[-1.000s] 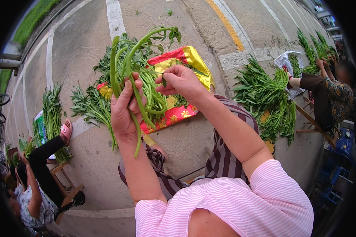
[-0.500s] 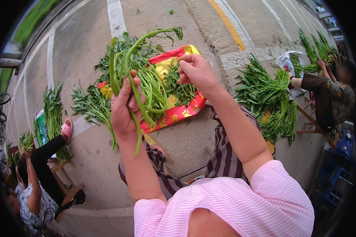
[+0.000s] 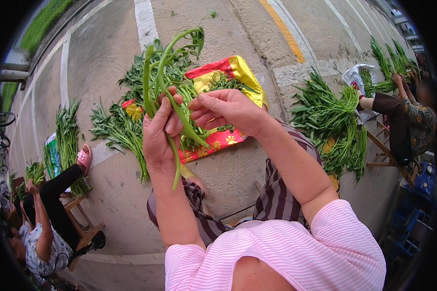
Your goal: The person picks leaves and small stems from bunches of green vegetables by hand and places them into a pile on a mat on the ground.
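Several long green stems of leafy greens [image 3: 161,72], which look like water spinach, stand upright in my left hand [image 3: 158,133]. Its fingers are wrapped round them, and one stem end hangs down past my wrist. My right hand [image 3: 230,111] is right beside the stems, thumb and fingertips drawn together close to them; what they pinch, if anything, is hidden. Below both hands lies a red and gold sheet or bag [image 3: 250,80] with plucked leafy pieces [image 3: 223,83] on it. Behind my left hand, a heap of uncut greens [image 3: 133,75] spreads over the ground.
More greens [image 3: 114,123] lie left of my knees, and a big bunch [image 3: 325,109] lies to the right. People sit on wooden stools at both sides: one in a pink sandal [image 3: 84,156] at left, another in a patterned top [image 3: 419,116] at right. Blue plastic stools [image 3: 417,218] stand far right.
My right hand has moved left and down from above the bag to the stems in my left hand. The stems have shifted slightly, their leafy tip swinging left.
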### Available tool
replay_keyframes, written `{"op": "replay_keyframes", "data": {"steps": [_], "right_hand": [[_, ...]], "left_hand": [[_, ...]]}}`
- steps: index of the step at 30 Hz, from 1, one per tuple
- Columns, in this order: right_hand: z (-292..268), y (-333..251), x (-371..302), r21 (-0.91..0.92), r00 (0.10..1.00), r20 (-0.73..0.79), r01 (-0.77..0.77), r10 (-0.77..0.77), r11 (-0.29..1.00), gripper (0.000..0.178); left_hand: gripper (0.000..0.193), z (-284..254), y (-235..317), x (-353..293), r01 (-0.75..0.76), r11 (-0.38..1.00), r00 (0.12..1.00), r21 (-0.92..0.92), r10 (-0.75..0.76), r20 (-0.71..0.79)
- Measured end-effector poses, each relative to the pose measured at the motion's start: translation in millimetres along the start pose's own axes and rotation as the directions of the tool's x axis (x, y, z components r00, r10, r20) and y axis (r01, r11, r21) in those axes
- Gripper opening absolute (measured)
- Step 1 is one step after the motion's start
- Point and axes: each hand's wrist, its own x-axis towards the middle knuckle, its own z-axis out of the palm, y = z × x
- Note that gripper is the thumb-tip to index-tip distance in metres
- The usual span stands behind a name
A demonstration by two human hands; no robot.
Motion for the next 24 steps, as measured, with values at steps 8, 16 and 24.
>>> {"op": "replay_keyframes", "data": {"steps": [8,16,24], "right_hand": [[7.0,5.5,-0.9,0.099,0.999,0.028,-0.042,0.039,0.994,0.026],[13.5,10.4,-1.8,-0.419,0.914,-0.111,0.314,-0.391,0.852,0.024],[3.7,2.2,-7.5,-0.875,0.723,-0.168,0.203,-0.670,0.439,0.020]], "left_hand": [[0.024,1.3,-8.3,0.2,0.035,0.999,0.999,0.030,-0.035,0.010],[0.024,3.4,-10.2,1.0,0.046,0.996,0.998,0.075,-0.043,-0.042],[0.025,-2.6,-9.5,2.4,0.039,0.995,0.997,0.088,-0.032,-0.077]]}}
